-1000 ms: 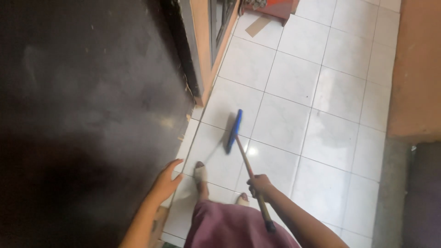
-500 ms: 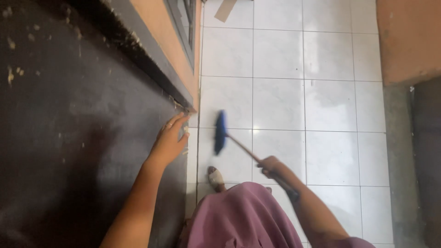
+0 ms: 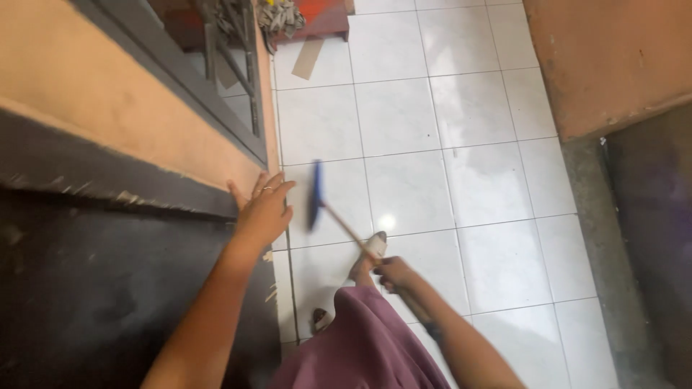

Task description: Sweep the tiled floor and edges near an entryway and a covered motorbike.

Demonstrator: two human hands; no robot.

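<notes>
A person's right hand is clenching its grip around a blue-headed broom on the tiled floor, while the left hand is pressing open-fingered against the wall edge.

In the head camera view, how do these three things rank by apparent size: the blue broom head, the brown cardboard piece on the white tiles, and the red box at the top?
1. Red box, although the frame edge cuts it.
2. Blue broom head and brown cardboard piece look nearly alike; the broom is blurred and nearer to the camera, so I do not rank them.
</notes>
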